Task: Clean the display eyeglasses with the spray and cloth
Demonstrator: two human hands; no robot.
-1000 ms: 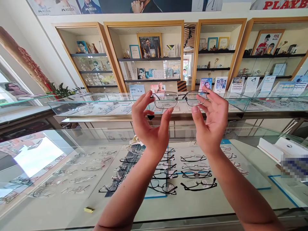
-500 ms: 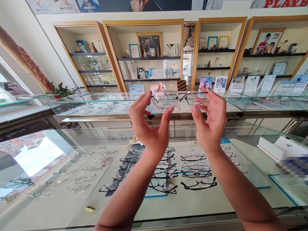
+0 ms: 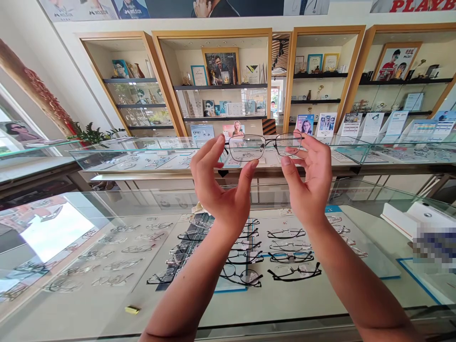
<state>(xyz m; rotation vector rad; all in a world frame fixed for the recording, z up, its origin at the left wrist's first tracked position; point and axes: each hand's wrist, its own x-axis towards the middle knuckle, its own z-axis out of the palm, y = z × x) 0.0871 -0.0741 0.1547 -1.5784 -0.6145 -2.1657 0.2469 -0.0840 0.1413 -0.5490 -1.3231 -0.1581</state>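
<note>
- Eyeglasses (image 3: 270, 141), thin dark metal rims, clear lenses with faint print low on each: held up in the air above the near glass display case (image 3: 89, 313), with the rear glass counter (image 3: 160, 177) behind.
- Left hand (image 3: 223, 185): fingertips on the left end of the eyeglasses, thumb tip just by the lower rim; whether the thumb touches, cannot be told.
- Right hand (image 3: 311, 183): fingertips gripping the right end, thumb raised near the lower rim. The two hands stand apart, the eyeglasses spanning between them.
- Orientation: long axis left to right, nearly level; lenses upright, broad faces toward the viewer. Temples largely lost behind fingers; their direction cannot be told.
- Obstructions: left forearm (image 3: 199, 280) crosses the spectacle rows and partly covers the dark display strip (image 3: 164, 286); right forearm (image 3: 351, 275) covers part of the rows on its side.
- In the near case: black-rimmed spectacles (image 3: 294, 271) between the forearms; pale thin-framed spectacles (image 3: 137, 249) at left.
- Also at the near case: small gold-coloured block (image 3: 132, 309), front left; white object (image 3: 423, 218), right, beside a pixelated patch; blue-edged panel (image 3: 418, 281) below it.
- Beyond: blue placard (image 3: 304, 124) on the rear counter, just behind the right lens; potted plant (image 3: 90, 134), left; wood-framed shelving (image 3: 212, 33) along the wall.
</note>
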